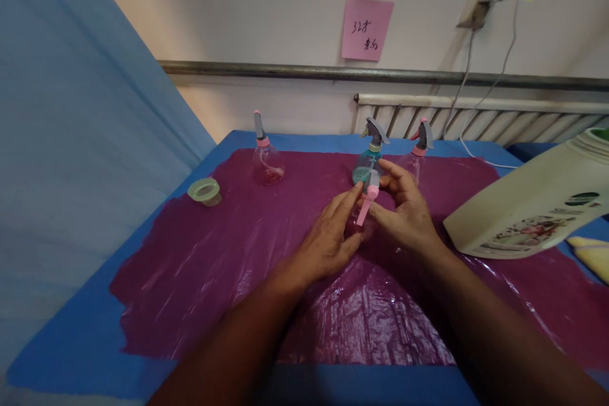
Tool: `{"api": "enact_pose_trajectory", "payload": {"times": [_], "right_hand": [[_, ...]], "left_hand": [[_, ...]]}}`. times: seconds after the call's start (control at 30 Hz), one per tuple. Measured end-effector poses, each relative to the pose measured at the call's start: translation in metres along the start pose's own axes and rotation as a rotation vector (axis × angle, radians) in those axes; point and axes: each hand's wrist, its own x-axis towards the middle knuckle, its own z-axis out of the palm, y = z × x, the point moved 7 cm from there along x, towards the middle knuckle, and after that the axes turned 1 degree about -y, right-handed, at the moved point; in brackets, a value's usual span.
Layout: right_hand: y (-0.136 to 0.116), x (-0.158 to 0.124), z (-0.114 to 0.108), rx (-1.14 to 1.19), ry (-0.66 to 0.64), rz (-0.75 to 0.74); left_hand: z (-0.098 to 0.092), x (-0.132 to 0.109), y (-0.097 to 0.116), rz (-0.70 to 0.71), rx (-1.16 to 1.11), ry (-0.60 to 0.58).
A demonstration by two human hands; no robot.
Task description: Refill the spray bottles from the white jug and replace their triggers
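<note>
A spray bottle with a grey head and a pink trigger (367, 203) stands between my two hands, the trigger towards me. My left hand (330, 238) wraps the bottle from the left, thumb low. On the other side my right hand (404, 209) closes round it, fingertips near its neck. Most of the bottle's body is hidden by my fingers. Right behind it is a teal spray bottle (362, 168), partly covered by the held one. A clear spray bottle with a pink collar (419, 152) stands behind my right hand.
Another pink-collared spray bottle (269, 165) stands at the back left, near a pale green funnel-like cup (205, 191). A large cream jug (523, 209) leans in at the right, beside a yellow item (590, 257). Shiny purple plastic sheeting (214, 279) covers the blue table (80, 336).
</note>
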Motion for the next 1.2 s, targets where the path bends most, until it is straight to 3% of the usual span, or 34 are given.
{"api": "enact_pose_trajectory", "payload": {"times": [0.17,0.5,0.7,1.03,1.2], "right_hand": [[-0.0029,-0.0038,0.0057,0.098,-0.107,0.027],[0.0009,0.0016,-0.0004,0.005,0.023,-0.035],[0.0016,-0.0033,0.0054,0.081,-0.125,0.027],[0.0017,0.0024,0.0017,0.001,0.056,-0.008],[0.0004,-0.0002,0.0048,0.022,-0.013,-0.024]], "left_hand": [[-0.0009,0.0014,0.0019,0.005,-0.007,-0.003],[0.0010,-0.0006,-0.0019,-0.007,0.008,0.016],[-0.0001,0.0005,-0.0006,-0.001,-0.007,-0.012],[-0.0006,0.0009,-0.0004,-0.013,-0.005,0.000],[-0.0012,0.0031,-0.0009,-0.024,-0.007,0.002]]}}
